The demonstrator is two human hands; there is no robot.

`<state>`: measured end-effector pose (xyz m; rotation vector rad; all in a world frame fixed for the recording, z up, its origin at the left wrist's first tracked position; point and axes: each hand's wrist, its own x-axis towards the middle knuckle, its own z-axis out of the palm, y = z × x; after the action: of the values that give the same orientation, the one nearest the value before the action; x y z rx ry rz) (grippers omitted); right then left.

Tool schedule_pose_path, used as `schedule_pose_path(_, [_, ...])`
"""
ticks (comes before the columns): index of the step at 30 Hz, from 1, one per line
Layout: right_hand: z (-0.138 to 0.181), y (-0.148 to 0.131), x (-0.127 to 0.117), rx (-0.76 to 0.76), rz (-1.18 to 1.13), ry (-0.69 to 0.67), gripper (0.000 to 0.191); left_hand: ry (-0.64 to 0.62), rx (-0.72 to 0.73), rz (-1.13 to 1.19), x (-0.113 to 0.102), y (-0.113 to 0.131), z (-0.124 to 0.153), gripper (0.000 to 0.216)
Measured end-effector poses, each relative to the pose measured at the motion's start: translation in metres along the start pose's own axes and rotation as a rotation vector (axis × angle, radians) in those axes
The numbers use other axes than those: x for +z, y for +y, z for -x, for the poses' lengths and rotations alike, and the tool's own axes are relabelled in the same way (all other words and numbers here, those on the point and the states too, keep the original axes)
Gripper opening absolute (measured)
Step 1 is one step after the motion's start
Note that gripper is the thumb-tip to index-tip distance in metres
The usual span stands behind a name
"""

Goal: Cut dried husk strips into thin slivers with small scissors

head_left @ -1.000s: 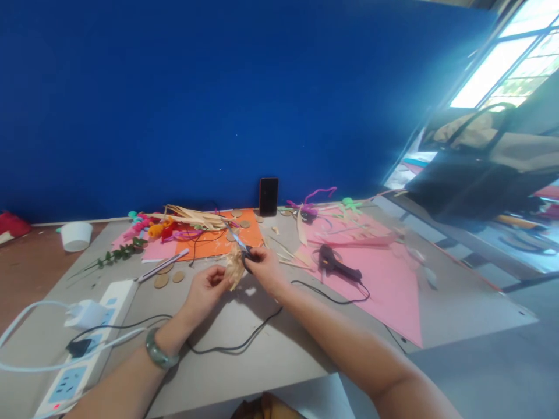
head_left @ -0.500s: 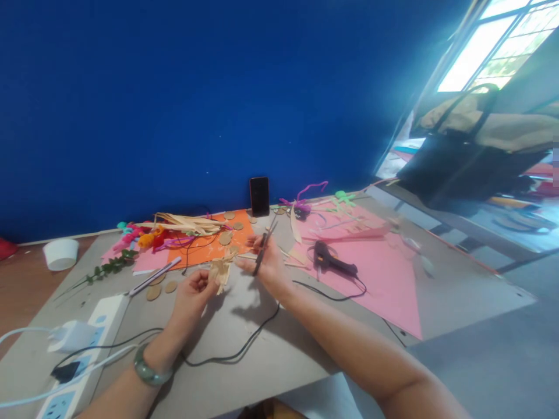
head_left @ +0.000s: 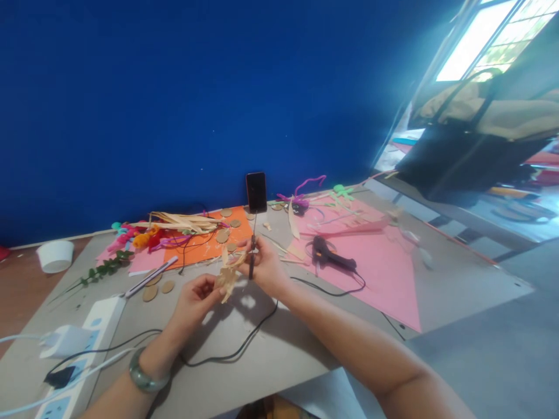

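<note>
My left hand (head_left: 201, 294), with a green bangle (head_left: 146, 372) at its wrist, pinches a small pale-tan craft piece (head_left: 227, 277) with ragged strips sticking out. My right hand (head_left: 267, 266) is closed round dark scissors (head_left: 252, 256), blades pointing away toward the wall. Its fingertips meet a strip at the right side of the tan piece. Whether the blades touch the piece I cannot tell. Past the hands, an orange sheet (head_left: 198, 251) bears small round discs (head_left: 222, 235) and a bundle of pale dry strips (head_left: 183, 224).
Right of my hands a black glue gun (head_left: 332, 256) lies on pink paper (head_left: 384, 279), its cord trailing. A phone (head_left: 256, 193) leans on the blue wall. At left are a power strip (head_left: 98, 326), a utility knife (head_left: 152, 277), a leafy sprig (head_left: 105, 267) and a white cup (head_left: 55, 256).
My right hand has come nearer the left, its fingers now at the tan piece, and the scissors have turned more upright. A small tan scrap shows on the table near the phone.
</note>
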<state>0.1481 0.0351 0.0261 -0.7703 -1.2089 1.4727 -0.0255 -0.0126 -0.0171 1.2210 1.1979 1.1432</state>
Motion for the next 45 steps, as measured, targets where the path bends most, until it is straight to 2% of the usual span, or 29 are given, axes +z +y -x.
schedule_pose_path(6, [-0.003,-0.004,-0.003,0.026,-0.006,-0.021,0.048,-0.075,-0.037,-0.002,-0.004,0.002,0.0,0.019])
schedule_pose_path(9, [-0.002,-0.003,-0.003,0.027,-0.007,-0.034,0.049,-0.049,-0.03,-0.008,-0.004,0.003,0.001,0.021])
schedule_pose_path(14, [0.0,0.001,-0.003,0.061,0.011,-0.061,0.061,-0.024,0.006,0.009,-0.006,0.002,-0.001,0.022])
schedule_pose_path(23, [-0.003,-0.001,-0.004,0.028,0.052,-0.047,0.048,-0.098,0.028,0.012,-0.008,0.0,0.0,0.017])
schedule_pose_path(30, [-0.002,-0.004,-0.004,0.018,0.056,-0.055,0.047,-0.08,0.02,0.025,-0.006,0.006,0.0,0.019])
schedule_pose_path(35, [-0.005,-0.002,-0.008,0.016,0.085,-0.088,0.049,-0.055,-0.029,0.067,-0.004,0.005,-0.002,0.021])
schedule_pose_path(41, [-0.017,-0.002,-0.02,-0.012,0.159,0.01,0.048,0.015,-0.14,0.202,-0.01,0.001,-0.006,0.025])
schedule_pose_path(45, [-0.022,-0.007,-0.026,-0.073,0.358,0.055,0.035,0.066,-0.213,0.274,-0.015,0.0,-0.011,0.025])
